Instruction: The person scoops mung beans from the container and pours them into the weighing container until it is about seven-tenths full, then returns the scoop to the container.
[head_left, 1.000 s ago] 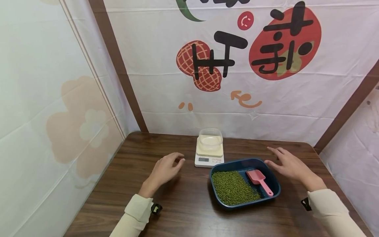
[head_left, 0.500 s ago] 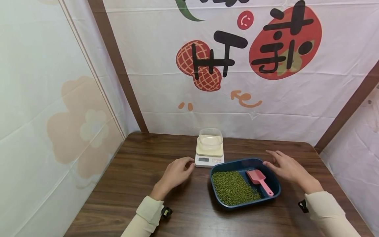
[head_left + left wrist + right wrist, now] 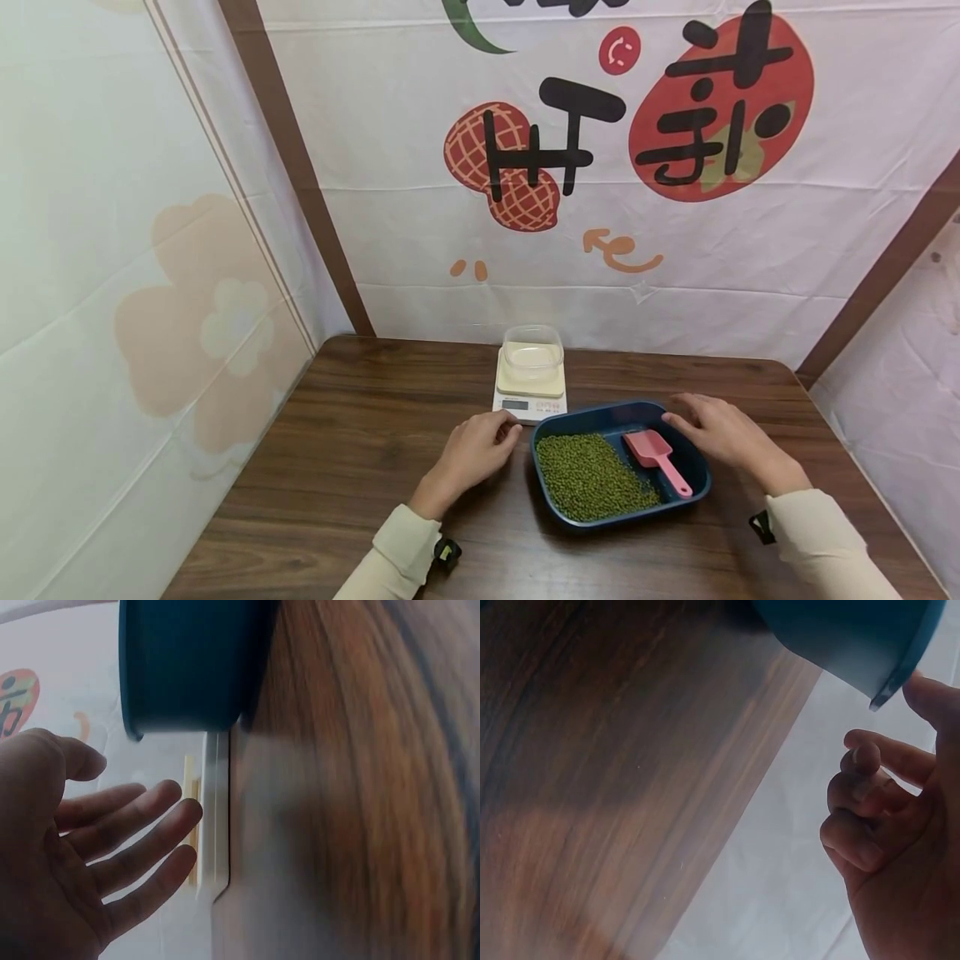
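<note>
A dark blue tray (image 3: 692, 463) on the table holds a bed of small green beans (image 3: 592, 477), perhaps mung beans, with a pink scoop (image 3: 657, 454) lying to their right. My left hand (image 3: 474, 454) is just in front of a white kitchen scale (image 3: 528, 408), left of the tray. Its fingers are relaxed and hold nothing in the left wrist view. At the tray's back right corner, my right hand (image 3: 729, 439) has its thumb (image 3: 930, 697) right at the rim. Its other fingers bend loosely beneath the rim in the right wrist view, with nothing in them.
A clear plastic container (image 3: 533, 354) sits on the scale's cream platform. Behind the brown wooden table (image 3: 360, 433) hangs a white printed cloth (image 3: 420, 308), and more cloth (image 3: 150, 333) covers the left side.
My left hand has moved right, from the table's left part to the front of the scale. My right hand has come slightly nearer, down toward the tray's rim. Tray, scale and scoop stay put.
</note>
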`<state>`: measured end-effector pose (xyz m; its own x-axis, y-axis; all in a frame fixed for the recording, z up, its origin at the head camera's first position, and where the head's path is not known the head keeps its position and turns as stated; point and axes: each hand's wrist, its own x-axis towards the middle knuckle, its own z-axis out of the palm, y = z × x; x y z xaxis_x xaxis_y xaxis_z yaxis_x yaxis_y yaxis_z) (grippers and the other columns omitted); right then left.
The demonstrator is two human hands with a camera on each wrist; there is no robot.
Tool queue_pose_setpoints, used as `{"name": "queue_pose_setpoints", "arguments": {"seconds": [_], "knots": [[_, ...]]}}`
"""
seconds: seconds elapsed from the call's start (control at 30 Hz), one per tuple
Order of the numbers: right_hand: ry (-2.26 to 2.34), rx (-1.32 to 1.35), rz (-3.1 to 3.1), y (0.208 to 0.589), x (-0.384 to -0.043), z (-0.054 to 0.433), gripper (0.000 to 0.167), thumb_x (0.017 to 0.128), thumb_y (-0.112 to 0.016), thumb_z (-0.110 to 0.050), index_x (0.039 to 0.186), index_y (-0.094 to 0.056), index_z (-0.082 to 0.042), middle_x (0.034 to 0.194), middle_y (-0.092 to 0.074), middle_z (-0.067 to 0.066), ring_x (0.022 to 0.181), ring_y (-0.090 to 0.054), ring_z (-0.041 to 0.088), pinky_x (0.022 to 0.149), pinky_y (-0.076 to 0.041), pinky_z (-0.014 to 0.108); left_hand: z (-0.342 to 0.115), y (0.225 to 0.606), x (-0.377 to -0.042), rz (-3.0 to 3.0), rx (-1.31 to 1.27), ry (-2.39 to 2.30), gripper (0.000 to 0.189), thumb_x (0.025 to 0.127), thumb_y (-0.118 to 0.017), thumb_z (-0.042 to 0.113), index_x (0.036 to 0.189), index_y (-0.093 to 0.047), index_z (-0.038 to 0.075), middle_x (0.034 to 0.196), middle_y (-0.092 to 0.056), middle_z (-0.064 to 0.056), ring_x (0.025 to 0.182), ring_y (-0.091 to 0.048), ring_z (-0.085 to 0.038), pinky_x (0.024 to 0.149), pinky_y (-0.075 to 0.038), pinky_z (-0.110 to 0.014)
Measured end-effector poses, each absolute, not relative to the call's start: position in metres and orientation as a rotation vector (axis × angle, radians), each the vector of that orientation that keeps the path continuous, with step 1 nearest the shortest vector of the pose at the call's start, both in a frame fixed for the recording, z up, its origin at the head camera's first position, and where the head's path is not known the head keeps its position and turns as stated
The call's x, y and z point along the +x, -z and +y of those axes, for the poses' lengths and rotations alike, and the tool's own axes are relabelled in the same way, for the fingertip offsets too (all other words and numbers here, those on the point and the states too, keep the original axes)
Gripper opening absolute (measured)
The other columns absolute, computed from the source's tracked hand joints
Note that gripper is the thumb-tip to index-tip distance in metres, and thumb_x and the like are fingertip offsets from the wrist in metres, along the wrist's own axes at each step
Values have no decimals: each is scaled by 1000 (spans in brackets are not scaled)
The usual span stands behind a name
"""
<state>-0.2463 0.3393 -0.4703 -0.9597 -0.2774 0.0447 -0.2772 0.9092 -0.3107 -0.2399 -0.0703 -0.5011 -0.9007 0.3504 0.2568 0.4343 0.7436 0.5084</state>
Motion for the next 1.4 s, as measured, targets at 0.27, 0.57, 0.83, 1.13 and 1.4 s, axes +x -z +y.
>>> {"name": "queue_pose_setpoints", "arguments": {"seconds": [0.27,0.57,0.83,1.13,1.4], "knots": [[527,-440,2994,475,-244,337,52,110,-59,-37,145,-58,2,73,-54,-4,62,-51,10,61,-42,32,-56,503,-232,-2823,-597,906,19,108,-61,34,103,-76,23,79,-66,14,64,-56,-2,61,-46,-27],[570,-418,2960,480,-243,335,44,110,-56,-24,143,-58,6,67,-50,-2,56,-46,12,54,-37,29,-42,505,-226,-2896,-563,896,33,107,-60,41,80,-60,23,62,-50,13,52,-44,-6,53,-36,-28],[595,-437,2963,483,-243,332,43,109,-56,-19,141,-57,10,62,-48,-3,50,-43,10,50,-36,27,-35,506,-220,-2883,-542,861,45,107,-60,35,66,-46,22,53,-40,12,46,-42,-8,49,-35,-29],[628,-454,2987,487,-242,332,39,108,-57,-16,137,-59,10,62,-48,-3,50,-43,8,50,-36,25,-30,510,-220,-2850,-524,850,46,105,-59,25,63,-38,22,53,-29,12,47,-29,-8,49,-28,-26],[645,-449,3003,490,-240,330,36,107,-57,-12,134,-60,11,62,-46,-3,49,-42,8,48,-35,25,-28,511,-220,-2843,-506,829,44,104,-57,24,64,-39,21,53,-30,11,46,-31,-9,49,-29,-28]]}}
